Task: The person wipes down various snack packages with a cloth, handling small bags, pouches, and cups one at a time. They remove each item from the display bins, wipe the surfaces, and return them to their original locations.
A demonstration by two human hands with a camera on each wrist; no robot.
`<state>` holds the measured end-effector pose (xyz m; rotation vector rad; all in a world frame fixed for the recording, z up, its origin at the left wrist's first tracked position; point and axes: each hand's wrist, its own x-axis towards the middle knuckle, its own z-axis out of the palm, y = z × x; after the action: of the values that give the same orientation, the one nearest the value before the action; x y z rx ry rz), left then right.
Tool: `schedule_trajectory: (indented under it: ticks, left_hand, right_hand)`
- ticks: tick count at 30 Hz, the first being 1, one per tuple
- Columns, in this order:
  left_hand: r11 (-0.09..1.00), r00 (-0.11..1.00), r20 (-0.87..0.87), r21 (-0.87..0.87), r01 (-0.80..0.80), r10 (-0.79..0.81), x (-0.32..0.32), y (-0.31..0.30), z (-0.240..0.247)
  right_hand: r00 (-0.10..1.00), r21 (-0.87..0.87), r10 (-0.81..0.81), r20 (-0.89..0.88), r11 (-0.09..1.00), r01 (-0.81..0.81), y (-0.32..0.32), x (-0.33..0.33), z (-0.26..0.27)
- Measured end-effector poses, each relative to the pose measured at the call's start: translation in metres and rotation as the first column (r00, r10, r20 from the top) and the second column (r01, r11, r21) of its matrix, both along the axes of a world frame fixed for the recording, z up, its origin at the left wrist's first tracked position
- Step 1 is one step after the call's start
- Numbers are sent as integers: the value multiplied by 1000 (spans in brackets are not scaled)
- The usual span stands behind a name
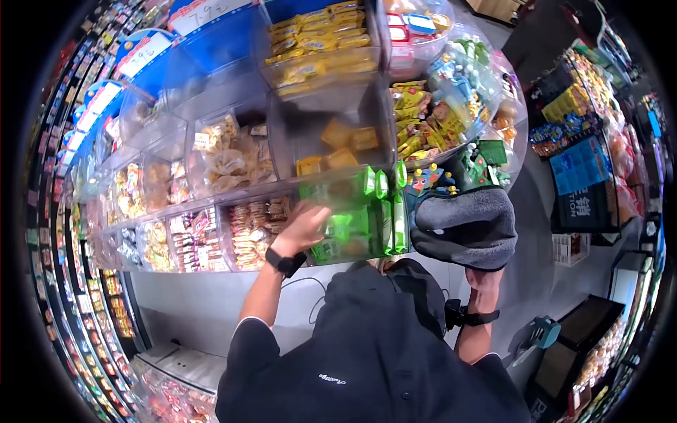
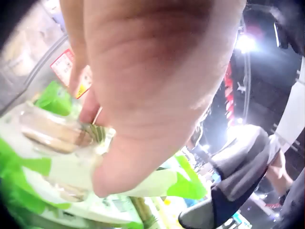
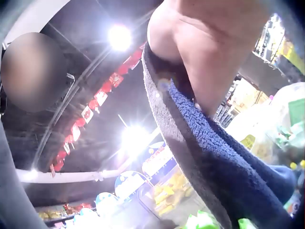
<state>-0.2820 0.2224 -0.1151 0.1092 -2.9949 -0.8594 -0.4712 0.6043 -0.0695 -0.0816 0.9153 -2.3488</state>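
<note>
My left hand [image 1: 305, 224] reaches into the front bin of green-and-clear snack packets [image 1: 350, 227]. In the left wrist view, its thumb and fingertips pinch the crimped edge of one packet [image 2: 55, 131], with a tan filling showing through the clear wrapper. My right hand [image 1: 484, 279] is inside a grey fleece mitt [image 1: 465, 222] with dark trim, so its fingers are hidden. The mitt is beside the bin's right end, over small packets. Its blue-grey pile [image 3: 214, 138] fills the middle of the right wrist view.
Clear dividers split the stand into bins. Behind the green packets, a bin [image 1: 331, 116] holds a few yellow packs. Slim green packs [image 1: 393, 215] stand upright at the right edge. Wafer-like packs [image 1: 255, 229] lie left of my left hand. Price signs [image 1: 211, 15] rise along the back.
</note>
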Motion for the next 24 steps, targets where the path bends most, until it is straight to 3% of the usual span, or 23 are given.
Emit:
schedule_trajectory:
  ticks: [1,3,4,5,6,7,8,9,10,11,12,13,14,15,16,17,18,19,20,21,23,24]
  left_hand:
    - [992,997,-59,123,-35,43,2,3,12]
    - [949,985,-134,309,-59,105,-1,12,30]
    - [862,987,-24,490,-129,161,-6,26,55]
    - [814,977,-88,570,-112,196,-11,37,58]
    - [760,961,-146,643,-90,237,-18,50,65]
    - [642,968,-67,759,-108,242,-25,66,77]
    - [548,967,-86,835,-61,239,-35,81,79]
    - [475,961,-99,879,-37,258,-45,97,80]
    - [398,954,-107,917,-14,281,-55,112,82]
    - [265,944,-31,962,-61,329,-63,125,86]
    - [125,930,49,987,-101,364,-72,136,89]
    - [209,927,24,972,-109,374,-79,144,86]
    - [199,951,1,978,-65,308,-82,150,95]
    - [116,954,29,991,-66,298,-85,157,98]
    - [31,957,59,997,-71,285,-86,162,100]
    - [62,959,-18,998,0,283,-87,165,108]
    - [79,951,-4,997,-22,311,-87,167,117]
    - [96,941,9,994,-44,338,-87,168,124]
    - [112,931,21,991,-67,364,-88,169,128]
    - [203,916,-68,979,-15,395,-89,172,120]
    - [321,881,-197,945,55,430,-92,175,109]
    - [444,869,-262,894,56,419,-96,171,107]
  right_hand:
    - [994,-29,-34,99,999,37,-7,1,10]
    - [993,-62,-50,103,996,57,-4,4,11]
    - [993,-81,-56,101,995,65,-6,6,12]
    - [980,-124,-96,172,985,118,-16,12,26]
    - [988,-80,-138,63,987,142,-24,19,36]
    - [984,-40,-170,-48,985,168,-32,25,43]
    - [901,188,-71,-428,968,166,-32,24,44]
    - [639,420,99,-763,827,374,-31,24,45]
    - [358,412,226,-906,670,618,-30,24,46]
    - [474,490,224,-852,660,569,-32,30,40]
    - [707,421,95,-701,855,302,-42,35,40]
    - [934,99,-40,-356,992,81,-52,40,39]
    - [997,-172,-72,9,982,73,-62,45,39]
    - [977,98,-11,-214,995,33,-70,46,39]
    - [884,251,102,-457,968,18,-74,40,39]
    - [725,371,202,-658,925,78,-79,34,39]
    - [461,368,282,-842,923,108,-83,24,38]
    - [603,572,425,-675,818,63,-80,26,36]
    - [681,543,319,-658,829,136,-85,28,33]
    - [746,518,206,-633,829,211,-94,33,29]
    - [855,471,177,-488,878,87,-94,30,22]
    - [885,411,279,-373,905,-112,-92,26,21]
